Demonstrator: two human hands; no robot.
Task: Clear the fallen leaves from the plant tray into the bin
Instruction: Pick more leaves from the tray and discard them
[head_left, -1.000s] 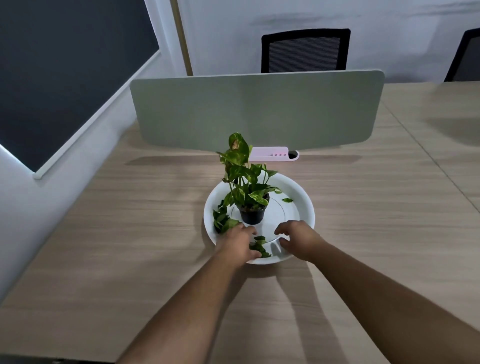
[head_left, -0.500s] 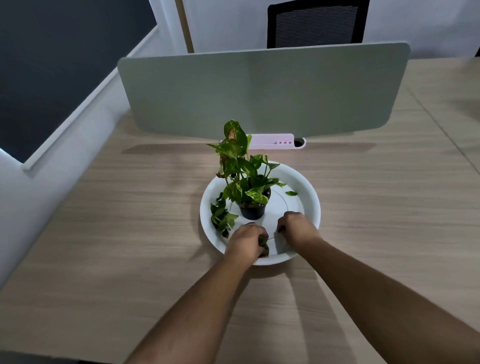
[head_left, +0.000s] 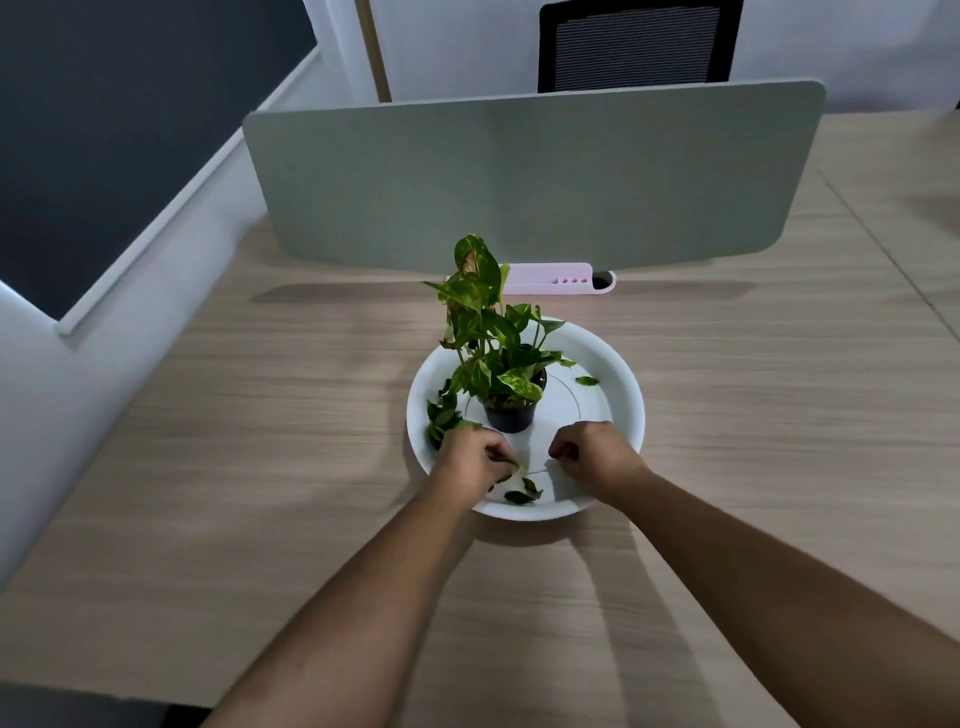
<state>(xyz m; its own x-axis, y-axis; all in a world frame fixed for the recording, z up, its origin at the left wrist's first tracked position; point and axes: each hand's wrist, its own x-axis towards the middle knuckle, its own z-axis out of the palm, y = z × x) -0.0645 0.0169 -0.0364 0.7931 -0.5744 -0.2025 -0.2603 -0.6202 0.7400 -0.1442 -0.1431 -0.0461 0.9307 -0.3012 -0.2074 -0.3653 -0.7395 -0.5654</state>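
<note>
Left hand has eased back toward the tray's left side since half a second ago. That uncovers a few dark leaves it was hiding. Right hand is about where it was.

Left fingers are curled and clamped on a pale green leaf that pokes out toward the tray centre. Right fingers are curled tight, low over the tray floor; cannot tell whether they hold anything.

Tray is white, round and shallow with a raised rim, and sits on the worktop. All fallen leaves lie inside it:
- two or three small, dark, glossy ones at the near rim, just beside the left hand
- a clump of curled green ones against the left wall, reaching the left knuckles
- a lone leaf on the far-right floor, well apart from the others

Plant stands upright in a small black pot at the tray centre. Its foliage is mottled green and yellow, and the top leaf is browning.

A pink organiser sits behind the tray, against a grey-green divider. A black chair stands beyond that.
</note>
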